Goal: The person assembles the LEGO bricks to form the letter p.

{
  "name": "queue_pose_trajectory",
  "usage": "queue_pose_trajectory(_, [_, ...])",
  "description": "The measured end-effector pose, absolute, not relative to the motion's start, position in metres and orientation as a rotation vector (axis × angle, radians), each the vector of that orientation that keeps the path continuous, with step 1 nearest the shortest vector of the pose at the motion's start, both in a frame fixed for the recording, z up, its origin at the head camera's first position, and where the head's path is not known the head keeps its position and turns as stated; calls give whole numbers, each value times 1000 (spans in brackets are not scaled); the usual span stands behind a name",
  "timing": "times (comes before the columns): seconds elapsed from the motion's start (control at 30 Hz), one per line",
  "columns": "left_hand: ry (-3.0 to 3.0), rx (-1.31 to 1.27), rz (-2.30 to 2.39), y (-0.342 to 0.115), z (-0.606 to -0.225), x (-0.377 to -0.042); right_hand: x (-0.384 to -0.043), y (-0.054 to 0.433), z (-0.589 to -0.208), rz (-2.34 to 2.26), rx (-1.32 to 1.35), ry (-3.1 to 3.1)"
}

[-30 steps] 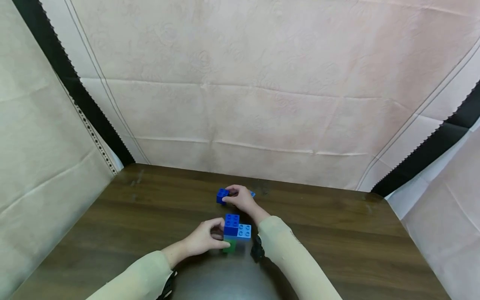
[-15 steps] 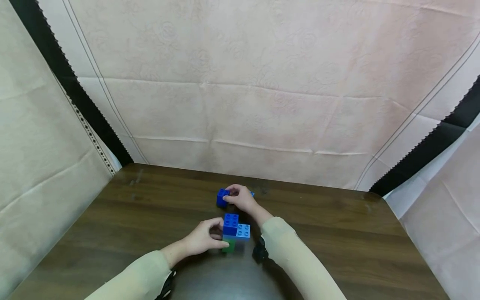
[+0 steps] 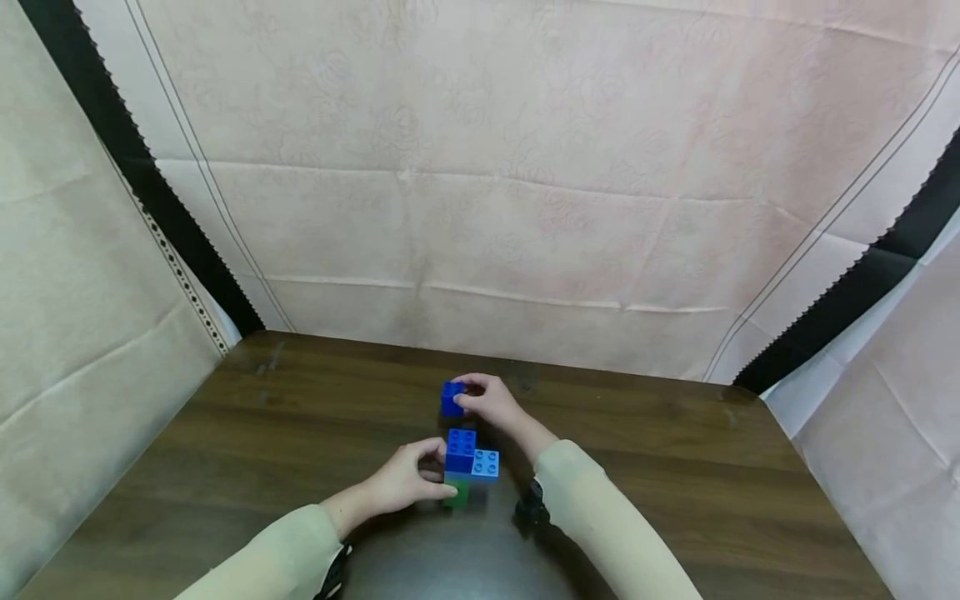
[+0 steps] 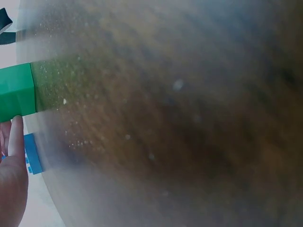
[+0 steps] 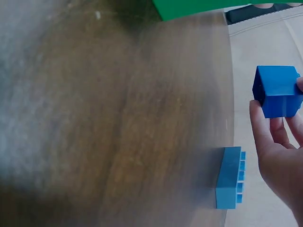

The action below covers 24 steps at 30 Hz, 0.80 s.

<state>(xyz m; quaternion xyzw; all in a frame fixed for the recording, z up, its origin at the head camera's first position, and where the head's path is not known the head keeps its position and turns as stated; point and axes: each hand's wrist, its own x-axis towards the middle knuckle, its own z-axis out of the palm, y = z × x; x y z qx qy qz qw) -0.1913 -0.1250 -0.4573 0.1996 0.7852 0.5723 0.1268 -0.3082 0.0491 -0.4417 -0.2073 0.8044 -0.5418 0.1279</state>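
Navy bricks (image 3: 451, 400) (image 3: 460, 454), two; green brick (image 3: 461, 492), one.

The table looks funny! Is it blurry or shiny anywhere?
Left wrist view: table smeary, with a green reflection beside the green block; right wrist view: table blurred too, but the blue block in the right hand looks sharper; head view: wood grain clearer, pale glare at the bottom middle.

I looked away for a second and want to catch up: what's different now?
The right hand moved slightly to the right, carrying its dark blue brick along. The light blue brick beyond that hand, which peeked out before in the head view, is now hidden there. Nothing was newly grabbed or let go. The left hand still holds the stack of toy bricks.
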Motion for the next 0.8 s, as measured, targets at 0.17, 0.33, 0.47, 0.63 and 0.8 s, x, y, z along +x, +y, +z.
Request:
queue_pose_trajectory(0.17, [2291, 576, 1671, -125, -458, -191, -307, 55, -440, -1603, -623, 2346])
queue_pose_trajectory(0.33, [2288, 570, 1668, -125, -459, -190, -304, 63, -439, -1609, -639, 2391])
queue_pose_trajectory(0.47, [2282, 567, 1672, -125, -459, -189, -302, 71, -441, -1607, -658, 2396])
queue_pose_trajectory(0.63, [2281, 581, 1680, -125, -458, -189, -301, 83, -441, -1635, -654, 2350])
queue_pose_trajectory(0.8, [2309, 598, 1654, -125, -456, -193, -296, 94, -434, -1643, -654, 2320])
